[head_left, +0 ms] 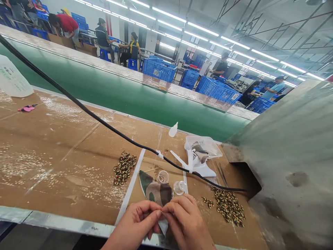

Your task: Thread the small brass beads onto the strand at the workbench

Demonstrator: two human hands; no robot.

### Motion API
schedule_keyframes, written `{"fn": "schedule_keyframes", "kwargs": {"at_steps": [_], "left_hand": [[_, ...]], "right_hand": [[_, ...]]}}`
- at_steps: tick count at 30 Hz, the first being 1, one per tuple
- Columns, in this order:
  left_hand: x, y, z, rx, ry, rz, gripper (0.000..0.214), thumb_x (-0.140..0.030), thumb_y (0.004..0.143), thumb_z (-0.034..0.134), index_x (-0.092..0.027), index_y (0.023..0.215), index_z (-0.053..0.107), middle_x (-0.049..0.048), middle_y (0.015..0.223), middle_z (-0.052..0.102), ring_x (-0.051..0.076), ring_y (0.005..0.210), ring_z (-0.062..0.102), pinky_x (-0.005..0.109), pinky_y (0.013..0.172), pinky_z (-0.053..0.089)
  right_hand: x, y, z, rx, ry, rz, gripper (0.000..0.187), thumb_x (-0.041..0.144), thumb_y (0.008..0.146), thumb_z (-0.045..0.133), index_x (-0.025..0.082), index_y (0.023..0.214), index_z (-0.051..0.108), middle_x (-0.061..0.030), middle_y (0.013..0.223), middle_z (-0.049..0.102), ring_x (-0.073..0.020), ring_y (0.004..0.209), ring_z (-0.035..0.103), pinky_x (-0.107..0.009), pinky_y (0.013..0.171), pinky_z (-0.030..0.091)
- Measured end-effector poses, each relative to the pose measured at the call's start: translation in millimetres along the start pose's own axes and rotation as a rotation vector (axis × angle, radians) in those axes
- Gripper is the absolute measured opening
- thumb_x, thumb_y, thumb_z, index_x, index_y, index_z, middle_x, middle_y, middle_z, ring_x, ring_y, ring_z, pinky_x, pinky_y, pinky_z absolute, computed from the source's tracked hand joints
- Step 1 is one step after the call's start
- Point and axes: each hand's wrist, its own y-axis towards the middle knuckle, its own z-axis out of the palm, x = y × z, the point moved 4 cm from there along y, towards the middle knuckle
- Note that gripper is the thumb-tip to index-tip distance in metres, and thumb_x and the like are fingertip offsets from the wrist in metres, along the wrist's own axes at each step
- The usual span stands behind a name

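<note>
**Left hand (132, 224) and right hand (187, 222) pinch a pale scrap (163, 226).**
Fingertips (159, 214) of both grasp it, just above a camouflage fabric piece (155, 192).

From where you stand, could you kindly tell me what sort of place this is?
Most likely a factory assembly floor: a long green conveyor belt, stacked blue plastic crates beyond it, and, near the left hand and right hand, a camouflage-patterned piece beside heaps of small beads.

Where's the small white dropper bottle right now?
In the head view, the small white dropper bottle sits on the cardboard-covered bench, just left of the clear plastic tray and beyond the black cable.
</note>
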Motion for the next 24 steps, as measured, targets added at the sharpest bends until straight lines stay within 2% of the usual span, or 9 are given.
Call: {"fn": "schedule_keyframes", "kwargs": {"at_steps": [5,9,16,20,24], "left_hand": [[-4.8,-2.4,1.3,-0.047,-0.093,-0.011,0.044,-0.053,0.055,0.075,-0.012,0.069,0.069,-0.0031,0.043,0.058,0.007,0.042,0.042,0.02,0.044,0.03],[-7.4,-4.6,1.1,-0.059,-0.111,-0.006,0.042,-0.052,0.055,0.076,-0.013,0.069,0.07,-0.0032,0.043,0.058,0.007,0.042,0.042,0.02,0.044,0.03],[-2.4,-1.4,-0.8,-0.026,-0.068,0.023,0.04,-0.051,0.06,0.073,-0.012,0.069,0.07,-0.0038,0.044,0.056,0.007,0.042,0.042,0.02,0.046,0.032],[1.3,-0.8,-1.1,-0.014,-0.041,0.041,0.039,-0.05,0.063,0.071,-0.012,0.07,0.07,-0.003,0.046,0.057,0.008,0.043,0.042,0.02,0.045,0.032],[1.1,-2.4,-0.6,-0.016,-0.017,0.035,0.035,-0.047,0.066,0.07,-0.012,0.069,0.069,-0.0026,0.047,0.057,0.008,0.043,0.042,0.021,0.044,0.031]], "right_hand": [[-2.7,-7.0,3.4,-0.037,-0.005,0.068,0.008,0.014,0.088,0.052,0.022,0.086,0.056,-0.001,0.079,0.06,-0.0147,0.075,0.055,-0.028,0.07,0.043],[-1.2,-7.7,5.9,-0.043,-0.018,0.06,0.009,0.013,0.087,0.052,0.021,0.086,0.056,-0.0015,0.079,0.06,-0.0148,0.074,0.055,-0.028,0.069,0.044],[-0.7,-8.3,8.2,-0.048,-0.033,0.058,0.01,0.013,0.087,0.051,0.021,0.084,0.056,-0.0014,0.078,0.06,-0.0143,0.073,0.054,-0.027,0.068,0.044],[-1.0,-7.4,9.4,0.003,-0.03,0.043,0.01,0.014,0.088,0.049,0.021,0.085,0.056,-0.0013,0.08,0.06,-0.0143,0.075,0.055,-0.026,0.07,0.044],[-2.0,-5.9,8.4,0.013,-0.002,0.085,0.013,0.016,0.09,0.047,0.021,0.084,0.057,-0.0016,0.081,0.059,-0.0146,0.076,0.055,-0.027,0.07,0.044]]}}
